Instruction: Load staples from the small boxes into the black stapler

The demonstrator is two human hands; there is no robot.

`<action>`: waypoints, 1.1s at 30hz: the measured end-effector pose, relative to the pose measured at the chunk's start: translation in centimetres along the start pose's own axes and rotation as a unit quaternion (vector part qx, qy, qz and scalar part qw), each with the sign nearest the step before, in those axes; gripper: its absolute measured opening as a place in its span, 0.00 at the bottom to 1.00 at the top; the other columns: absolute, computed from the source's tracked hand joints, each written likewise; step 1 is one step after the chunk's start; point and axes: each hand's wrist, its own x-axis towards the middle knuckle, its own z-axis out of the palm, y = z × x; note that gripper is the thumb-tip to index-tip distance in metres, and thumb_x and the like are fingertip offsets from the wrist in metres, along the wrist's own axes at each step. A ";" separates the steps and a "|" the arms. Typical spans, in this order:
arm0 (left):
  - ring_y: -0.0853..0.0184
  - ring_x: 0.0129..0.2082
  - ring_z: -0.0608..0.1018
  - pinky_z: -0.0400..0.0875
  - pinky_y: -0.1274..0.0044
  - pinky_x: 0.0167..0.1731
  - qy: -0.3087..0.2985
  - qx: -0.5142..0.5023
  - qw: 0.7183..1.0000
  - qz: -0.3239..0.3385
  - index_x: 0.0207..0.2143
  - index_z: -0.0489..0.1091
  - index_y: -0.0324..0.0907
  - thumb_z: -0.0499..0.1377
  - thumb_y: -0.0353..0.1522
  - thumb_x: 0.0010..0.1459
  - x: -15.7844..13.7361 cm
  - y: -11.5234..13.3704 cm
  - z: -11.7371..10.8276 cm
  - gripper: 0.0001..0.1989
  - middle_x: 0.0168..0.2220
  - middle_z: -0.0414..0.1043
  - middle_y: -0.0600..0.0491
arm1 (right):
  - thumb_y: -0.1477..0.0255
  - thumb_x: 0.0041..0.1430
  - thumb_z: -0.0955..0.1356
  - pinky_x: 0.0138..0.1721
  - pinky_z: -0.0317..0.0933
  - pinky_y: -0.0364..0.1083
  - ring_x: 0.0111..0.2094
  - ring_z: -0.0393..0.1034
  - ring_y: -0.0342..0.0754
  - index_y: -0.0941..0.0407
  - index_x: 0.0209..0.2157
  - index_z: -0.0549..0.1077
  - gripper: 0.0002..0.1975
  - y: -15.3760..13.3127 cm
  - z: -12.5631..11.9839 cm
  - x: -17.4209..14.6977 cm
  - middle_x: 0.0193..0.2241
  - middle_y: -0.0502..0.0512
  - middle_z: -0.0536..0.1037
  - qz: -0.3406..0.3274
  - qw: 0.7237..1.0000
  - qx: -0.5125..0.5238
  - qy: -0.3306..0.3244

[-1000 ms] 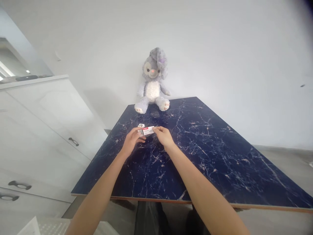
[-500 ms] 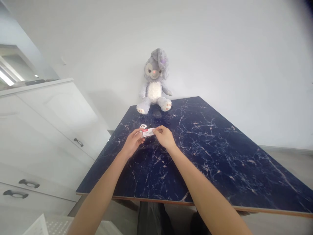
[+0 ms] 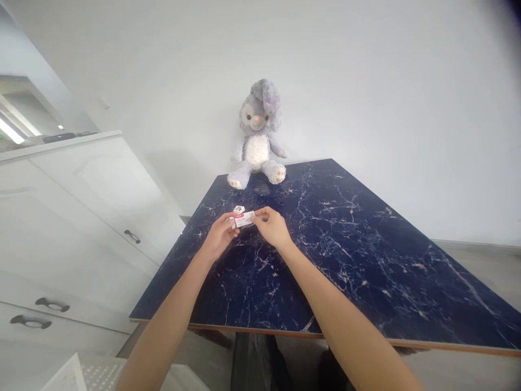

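Observation:
A small white box with a red patch (image 3: 244,219) is held above the dark blue marbled table (image 3: 342,244). My left hand (image 3: 220,234) grips its left end between thumb and fingers. At its right end, the thumb and fingers of my right hand (image 3: 272,225) are closed on it. Just behind the box shows a small white piece with dark marks (image 3: 238,209); whether it is a flap of the box or a separate thing, I cannot tell. The print is too small to read.
A grey plush rabbit (image 3: 258,152) sits at the table's far end against the wall. White cabinets (image 3: 81,217) with dark handles stand to the left. A white perforated item (image 3: 97,374) shows at the lower left, below the table edge.
The box has shifted slightly left and tilted a little in my fingers. Both hands keep their grip. The plush rabbit has not moved.

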 end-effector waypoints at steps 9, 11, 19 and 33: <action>0.75 0.25 0.76 0.73 0.84 0.25 0.019 0.028 0.999 0.007 0.44 0.75 0.40 0.70 0.34 0.52 -0.1 0.1 0.3 0.17 0.36 0.78 0.51 | 0.66 0.56 0.68 0.36 0.62 0.44 0.29 0.73 0.46 0.53 0.35 0.74 0.07 0.2 0.0 0.0 0.30 0.48 0.81 -0.003 1.000 0.018 0.000; 0.76 0.24 0.75 0.72 0.85 0.24 0.022 0.035 0.999 0.012 0.44 0.74 0.42 0.71 0.34 0.51 -0.1 0.0 0.1 0.17 0.36 0.78 0.52 | 0.66 0.56 0.68 0.37 0.62 0.44 0.31 0.74 0.46 0.52 0.34 0.74 0.06 0.0 0.1 -0.2 0.32 0.49 0.81 -0.028 1.000 0.002 0.006; 0.78 0.22 0.73 0.69 0.87 0.21 0.018 0.005 1.000 0.023 0.41 0.74 0.42 0.71 0.34 0.51 -0.1 0.0 0.2 0.16 0.33 0.76 0.55 | 0.65 0.57 0.68 0.39 0.63 0.45 0.32 0.74 0.47 0.52 0.35 0.74 0.06 -0.1 0.5 -0.5 0.33 0.49 0.82 -0.053 0.999 0.001 0.002; 0.74 0.24 0.75 0.71 0.83 0.25 0.069 0.043 0.995 0.051 0.43 0.73 0.42 0.71 0.34 0.50 0.2 0.5 0.1 0.18 0.34 0.79 0.52 | 0.64 0.54 0.68 0.34 0.64 0.45 0.26 0.70 0.45 0.53 0.33 0.71 0.08 0.3 0.8 0.2 0.27 0.48 0.79 0.009 0.988 0.152 -0.003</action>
